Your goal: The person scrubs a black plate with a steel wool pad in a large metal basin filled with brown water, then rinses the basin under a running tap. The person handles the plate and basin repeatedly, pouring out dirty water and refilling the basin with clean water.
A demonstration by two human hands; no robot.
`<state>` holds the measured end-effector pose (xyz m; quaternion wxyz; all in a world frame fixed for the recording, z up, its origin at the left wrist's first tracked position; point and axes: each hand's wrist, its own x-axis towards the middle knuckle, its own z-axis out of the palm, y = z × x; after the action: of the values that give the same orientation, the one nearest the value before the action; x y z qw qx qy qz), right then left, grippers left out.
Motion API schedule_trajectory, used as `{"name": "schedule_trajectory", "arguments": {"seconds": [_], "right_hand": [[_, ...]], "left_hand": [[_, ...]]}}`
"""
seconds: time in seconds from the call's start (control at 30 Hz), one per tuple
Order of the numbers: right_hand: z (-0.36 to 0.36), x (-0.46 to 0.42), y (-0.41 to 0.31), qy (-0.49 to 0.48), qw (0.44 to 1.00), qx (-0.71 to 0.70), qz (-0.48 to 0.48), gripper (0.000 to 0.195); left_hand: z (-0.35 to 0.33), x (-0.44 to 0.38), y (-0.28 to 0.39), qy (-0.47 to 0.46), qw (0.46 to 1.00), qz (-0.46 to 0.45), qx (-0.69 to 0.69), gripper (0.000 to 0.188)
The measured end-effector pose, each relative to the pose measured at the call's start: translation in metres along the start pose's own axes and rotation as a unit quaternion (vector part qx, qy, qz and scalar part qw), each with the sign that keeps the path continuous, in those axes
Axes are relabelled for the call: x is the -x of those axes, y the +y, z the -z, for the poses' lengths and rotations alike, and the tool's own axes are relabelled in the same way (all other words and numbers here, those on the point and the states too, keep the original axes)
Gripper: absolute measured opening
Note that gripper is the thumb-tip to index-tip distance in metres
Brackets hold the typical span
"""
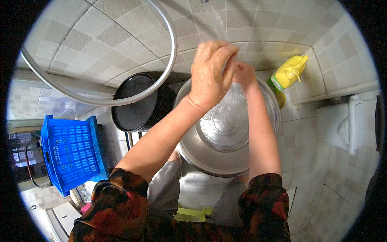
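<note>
Wet and partly blurred, my left hand [210, 69] is raised over a wide metal basin [219, 165], its fingers bent toward the right. My right hand [245, 76] is just beside it, lower and partly hidden behind the left fingers. Whether either hand holds something small cannot be made out. A stream of water [218, 21] comes down from the top of the view close behind my left fingers. Rippling water [226, 130] lies in the bottom of the basin.
Left of the basin is a stack of round black trays [136, 106], crossed by a looping grey hose [133, 101]. A yellow pump bottle [288, 74] stands at the right by the tiled wall. Farther left is a blue plastic crate [74, 151]; below shows a lime-green stool [192, 214].
</note>
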<state>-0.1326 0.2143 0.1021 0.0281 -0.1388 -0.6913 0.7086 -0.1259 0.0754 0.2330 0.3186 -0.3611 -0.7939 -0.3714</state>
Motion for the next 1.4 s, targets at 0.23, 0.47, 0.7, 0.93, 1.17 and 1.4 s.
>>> {"name": "schedule_trajectory", "arguments": {"seconds": [0.23, 0.47, 0.7, 0.93, 1.17, 1.4], "right_hand": [[-0.020, 0.040, 0.049, -0.073, 0.953, 0.281, 0.086, 0.017], [0.043, 0.099, 0.067, 0.071, 0.910, 0.409, 0.019, 0.019], [0.128, 0.166, 0.087, 0.240, 0.775, 0.581, -0.065, 0.041], [0.150, 0.194, 0.089, 0.179, 0.887, 0.389, -0.174, 0.041], [0.155, 0.256, 0.048, 0.351, 0.810, 0.466, -0.068, 0.034], [0.139, 0.297, -0.046, 0.373, 0.855, 0.345, -0.101, 0.028]], "left_hand": [[-0.066, 0.002, -0.053, -0.214, 0.669, 0.603, 0.378, 0.014], [-0.029, 0.088, -0.068, -0.275, 0.824, 0.485, 0.102, 0.021], [0.086, 0.222, -0.053, -0.355, 0.865, 0.312, -0.167, 0.059], [0.072, 0.249, -0.054, -0.314, 0.827, 0.449, -0.127, 0.071], [0.038, 0.259, -0.067, -0.317, 0.793, 0.516, -0.067, 0.047], [-0.030, 0.238, -0.086, -0.376, 0.704, 0.600, 0.057, 0.047]]}}
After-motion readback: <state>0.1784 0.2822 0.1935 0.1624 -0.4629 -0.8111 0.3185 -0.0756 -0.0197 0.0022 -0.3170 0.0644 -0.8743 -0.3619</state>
